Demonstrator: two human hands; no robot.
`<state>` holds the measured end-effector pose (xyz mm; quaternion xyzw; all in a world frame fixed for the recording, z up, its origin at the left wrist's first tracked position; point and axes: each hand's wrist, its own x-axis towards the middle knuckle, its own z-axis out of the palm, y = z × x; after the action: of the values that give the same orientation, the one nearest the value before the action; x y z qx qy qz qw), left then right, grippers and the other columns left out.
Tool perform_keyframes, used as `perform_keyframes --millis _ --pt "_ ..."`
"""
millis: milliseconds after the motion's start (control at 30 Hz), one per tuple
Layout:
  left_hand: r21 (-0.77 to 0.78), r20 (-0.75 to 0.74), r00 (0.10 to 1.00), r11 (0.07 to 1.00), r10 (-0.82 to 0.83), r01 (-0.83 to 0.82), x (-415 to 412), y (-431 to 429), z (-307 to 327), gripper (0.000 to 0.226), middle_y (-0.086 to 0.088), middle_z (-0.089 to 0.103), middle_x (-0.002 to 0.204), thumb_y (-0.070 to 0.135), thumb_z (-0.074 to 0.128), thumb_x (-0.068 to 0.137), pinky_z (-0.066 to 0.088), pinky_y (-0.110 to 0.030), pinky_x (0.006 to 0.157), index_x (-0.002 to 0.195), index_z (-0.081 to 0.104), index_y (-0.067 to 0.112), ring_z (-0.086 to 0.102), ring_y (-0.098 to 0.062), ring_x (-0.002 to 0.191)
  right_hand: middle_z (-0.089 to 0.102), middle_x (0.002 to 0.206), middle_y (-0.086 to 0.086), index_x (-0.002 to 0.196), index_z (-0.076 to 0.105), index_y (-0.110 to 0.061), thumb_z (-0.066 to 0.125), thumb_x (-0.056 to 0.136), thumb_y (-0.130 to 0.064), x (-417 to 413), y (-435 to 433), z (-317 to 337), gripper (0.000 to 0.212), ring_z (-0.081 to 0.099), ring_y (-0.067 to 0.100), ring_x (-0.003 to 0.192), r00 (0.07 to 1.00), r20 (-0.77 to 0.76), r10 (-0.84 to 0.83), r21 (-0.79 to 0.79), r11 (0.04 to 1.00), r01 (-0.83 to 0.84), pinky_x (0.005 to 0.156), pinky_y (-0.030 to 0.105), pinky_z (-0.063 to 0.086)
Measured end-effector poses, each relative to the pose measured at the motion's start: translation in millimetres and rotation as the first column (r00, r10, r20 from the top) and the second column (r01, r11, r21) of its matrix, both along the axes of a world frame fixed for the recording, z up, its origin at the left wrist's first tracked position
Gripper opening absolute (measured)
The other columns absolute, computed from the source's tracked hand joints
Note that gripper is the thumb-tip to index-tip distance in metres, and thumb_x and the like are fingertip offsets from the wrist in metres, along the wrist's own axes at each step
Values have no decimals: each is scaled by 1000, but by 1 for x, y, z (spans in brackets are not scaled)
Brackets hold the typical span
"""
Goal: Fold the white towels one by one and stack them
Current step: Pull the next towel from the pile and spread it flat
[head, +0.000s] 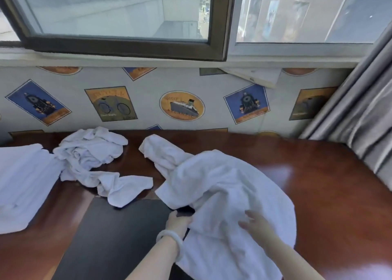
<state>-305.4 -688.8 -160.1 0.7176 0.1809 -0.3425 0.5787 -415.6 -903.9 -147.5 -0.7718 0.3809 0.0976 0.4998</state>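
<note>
Big white towel [222,186] sits bunched near the bench's [328,194] front edge, right of middle. Left grip [180,219] pinches its left hem. Right grip [254,223] rests on top, fingers spread. Crumpled towel [91,152] is by the back edge, flat towel [21,184] at the left edge.

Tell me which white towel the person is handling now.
The large towel on the right: the left hand grips its edge and the right hand rests on it. The crumpled towel and the flat towel further left lie untouched.
</note>
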Motion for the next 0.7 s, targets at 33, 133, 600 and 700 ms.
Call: perform_keyframes --millis 33,133,600,700 --pt "50 16 1000 999 -3 2 6 5 -6 69 -12 50 130 13 67 89 43 -46 103 148 32 10 49 -33 119 45 146 4 147 40 -14 70 89 -28 0 8 -9 67 48 20 126 988 -65 139 -111 983 -146 98 24 37" --pt "329 22 978 925 -206 188 13 13 -17 88 -12 29 151 34 71 84 47 -46 99 154 21 15 45 -33 126 6 165 5 158 12 -15 63 91 -46 -4 28 -32 89 11 17 151 831 -274 484 -271 790 -549 116 23 15" --pt "-13 250 851 877 -462 480 -39 -55 -21 31 21 48 60 20 63 82 41 -17 70 62 51 40 45 0 66 40 136 9 145 38 -23 66 82 -46 128 65 -8 72 46 28 107 813 -288 506 -816 315 -485 85 35 42" --pt "29 231 901 928 -367 371 -14 -34 -25 36 20 58 88 9 62 85 50 -20 84 86 54 44 58 -10 90 52 127 7 120 59 -18 52 90 -17 155 56 -18 31 47 25 102 687 -386 615 -722 262 -640 91 33 41"
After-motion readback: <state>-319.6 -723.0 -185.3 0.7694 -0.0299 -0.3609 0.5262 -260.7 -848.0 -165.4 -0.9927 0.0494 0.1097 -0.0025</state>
